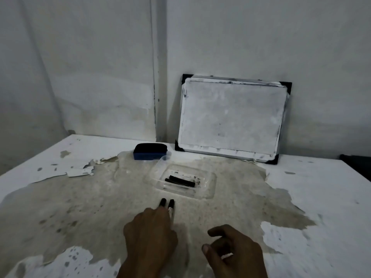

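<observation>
Two markers (171, 206) with black caps lie side by side on the table, caps pointing away from me. My left hand (149, 235) covers their barrels and holds them, so only the caps and a strip of one white barrel show. Hovering to the right of them, my right hand (233, 249) has loosely curled fingers, wears a pale ring and holds nothing. Beyond the markers sits a clear plastic tray (206, 186) with two black marker-like pieces (179, 181) inside. A small whiteboard (230, 117), wiped and smudged, leans against the wall.
A blue eraser (150, 151) with a black top rests left of the whiteboard. The table (321, 187) is white with a large worn, peeling patch in the middle. Walls close off the back, and the table edge drops off at the far right.
</observation>
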Action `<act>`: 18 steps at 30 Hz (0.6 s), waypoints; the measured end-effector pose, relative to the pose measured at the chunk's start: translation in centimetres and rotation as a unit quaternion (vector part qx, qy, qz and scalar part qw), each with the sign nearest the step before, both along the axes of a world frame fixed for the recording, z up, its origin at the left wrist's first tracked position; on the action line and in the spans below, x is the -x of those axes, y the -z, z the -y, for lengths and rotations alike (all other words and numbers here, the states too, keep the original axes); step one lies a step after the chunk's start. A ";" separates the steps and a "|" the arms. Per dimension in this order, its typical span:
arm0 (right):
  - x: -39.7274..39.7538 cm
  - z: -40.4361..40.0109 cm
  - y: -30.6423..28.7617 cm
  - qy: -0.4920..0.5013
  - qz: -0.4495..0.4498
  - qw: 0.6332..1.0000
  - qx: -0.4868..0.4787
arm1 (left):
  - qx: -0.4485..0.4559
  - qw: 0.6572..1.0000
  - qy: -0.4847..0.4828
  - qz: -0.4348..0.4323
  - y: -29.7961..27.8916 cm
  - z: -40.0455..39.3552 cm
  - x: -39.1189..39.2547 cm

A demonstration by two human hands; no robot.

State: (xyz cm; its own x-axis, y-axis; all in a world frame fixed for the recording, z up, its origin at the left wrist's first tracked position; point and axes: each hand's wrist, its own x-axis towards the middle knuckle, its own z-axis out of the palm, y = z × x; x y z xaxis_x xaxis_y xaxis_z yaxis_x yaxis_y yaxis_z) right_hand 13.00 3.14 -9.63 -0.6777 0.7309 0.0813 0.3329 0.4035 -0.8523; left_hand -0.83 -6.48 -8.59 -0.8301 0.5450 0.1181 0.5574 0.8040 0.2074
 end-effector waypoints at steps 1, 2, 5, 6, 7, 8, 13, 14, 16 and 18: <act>-0.2 0.1 -0.1 -0.004 0.006 1.000 -0.009 | 0.009 1.000 -0.007 0.004 0.2 0.0 0.0; -0.4 0.2 -0.1 -0.007 0.010 1.000 -0.017 | 0.015 1.000 -0.016 0.008 0.4 0.1 0.0; -0.9 0.6 -0.3 -0.011 0.030 0.999 -0.029 | 0.017 0.999 -0.032 0.010 0.7 0.4 -0.1; -1.1 0.7 -0.5 -0.013 0.034 0.999 -0.029 | 0.008 0.999 -0.035 0.012 0.6 0.5 -0.1; -1.3 0.8 -0.7 -0.014 0.035 0.999 -0.028 | 0.006 0.999 -0.041 0.008 0.7 0.6 -0.1; -1.6 0.9 -1.0 -0.014 0.034 0.999 -0.027 | 0.015 0.998 -0.055 -0.001 0.7 0.6 0.0; -2.8 1.4 -2.5 -0.015 0.034 0.999 -0.028 | 0.009 0.993 -0.110 0.041 0.6 0.8 0.6; -3.0 1.6 -2.7 -0.014 0.032 0.999 -0.032 | -0.010 0.994 -0.101 0.043 0.8 0.8 0.6; -3.5 2.0 -3.2 -0.011 0.031 0.999 -0.039 | -0.045 0.996 -0.075 0.031 1.2 0.5 0.4; -4.0 2.5 -3.6 -0.009 0.027 0.999 -0.042 | -0.046 0.997 -0.059 0.030 1.3 0.5 0.2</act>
